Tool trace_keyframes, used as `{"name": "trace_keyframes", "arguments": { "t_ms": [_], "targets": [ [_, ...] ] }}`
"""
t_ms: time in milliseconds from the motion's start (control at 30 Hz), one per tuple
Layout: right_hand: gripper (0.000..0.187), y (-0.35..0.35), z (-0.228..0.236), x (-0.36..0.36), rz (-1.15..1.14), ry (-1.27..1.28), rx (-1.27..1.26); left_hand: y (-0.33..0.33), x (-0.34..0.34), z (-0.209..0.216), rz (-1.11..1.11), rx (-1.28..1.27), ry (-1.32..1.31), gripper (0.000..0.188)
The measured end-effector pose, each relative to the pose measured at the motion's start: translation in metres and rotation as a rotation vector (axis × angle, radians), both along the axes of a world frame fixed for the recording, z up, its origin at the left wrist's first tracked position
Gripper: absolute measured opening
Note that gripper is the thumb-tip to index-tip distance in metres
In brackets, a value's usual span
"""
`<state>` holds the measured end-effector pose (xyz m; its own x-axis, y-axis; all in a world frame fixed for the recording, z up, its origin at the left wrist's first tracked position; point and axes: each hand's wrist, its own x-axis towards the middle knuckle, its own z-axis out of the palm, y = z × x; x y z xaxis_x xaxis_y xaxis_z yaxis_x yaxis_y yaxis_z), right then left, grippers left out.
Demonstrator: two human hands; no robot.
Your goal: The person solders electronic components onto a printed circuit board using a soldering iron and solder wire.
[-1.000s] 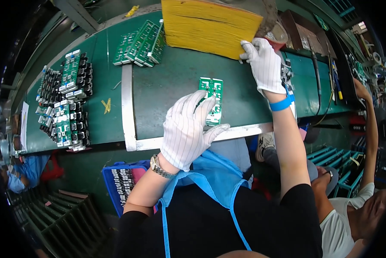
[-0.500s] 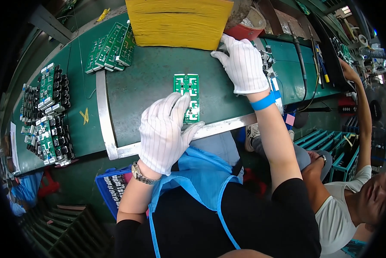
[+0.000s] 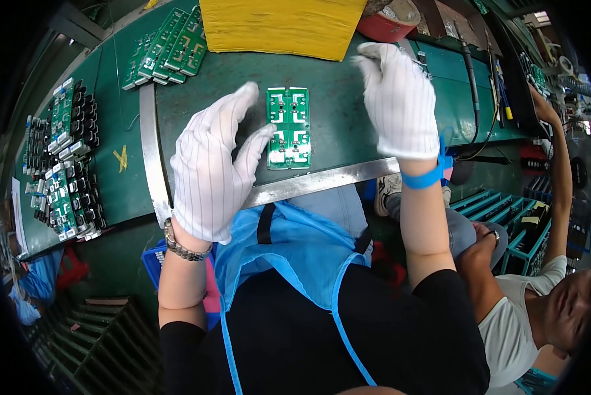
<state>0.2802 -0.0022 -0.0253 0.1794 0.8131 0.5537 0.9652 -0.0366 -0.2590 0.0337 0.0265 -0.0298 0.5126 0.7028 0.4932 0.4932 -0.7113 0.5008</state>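
A green circuit board (image 3: 289, 123), with pale pads and traces, lies flat on the dark work surface in front of me. My left hand (image 3: 210, 164), in a white striped glove, is open beside the board's left edge. Its fingers are apart from the thumb, and the thumb tip is at the board's edge; whether it touches I cannot tell. To the right of the board, my gloved right hand (image 3: 402, 102) is raised near the yellow box's lower right corner. Its fingers bend leftward and are smeared by motion, so anything between them cannot be made out.
A yellow box (image 3: 279, 26) stands at the back, with a red container (image 3: 391, 29) to its right. Stacked green boards (image 3: 170, 49) and populated boards (image 3: 65, 164) are at left. A metal strip (image 3: 328, 181) borders the surface. Another person (image 3: 519, 316) sits at right.
My left hand has come off the board and moved left, its fingers spreading. My right hand has moved right from the yellow box. The whole board now shows.
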Motion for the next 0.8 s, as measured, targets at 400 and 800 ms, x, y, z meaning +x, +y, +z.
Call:
{"name": "trace_keyframes", "arguments": {
  "t_ms": [400, 800],
  "targets": [
    [0.025, -0.031, -0.011, -0.024, 0.228, 0.455, -0.105, 0.018, 0.015, 0.011, -0.2, -0.671, -0.323, 0.023],
    [0.013, -0.037, -0.004, 0.028, 0.082, 0.342, -0.049, 0.068, -0.002, -0.008, -0.226, -0.336, 0.101, 0.024]
  ]
}}
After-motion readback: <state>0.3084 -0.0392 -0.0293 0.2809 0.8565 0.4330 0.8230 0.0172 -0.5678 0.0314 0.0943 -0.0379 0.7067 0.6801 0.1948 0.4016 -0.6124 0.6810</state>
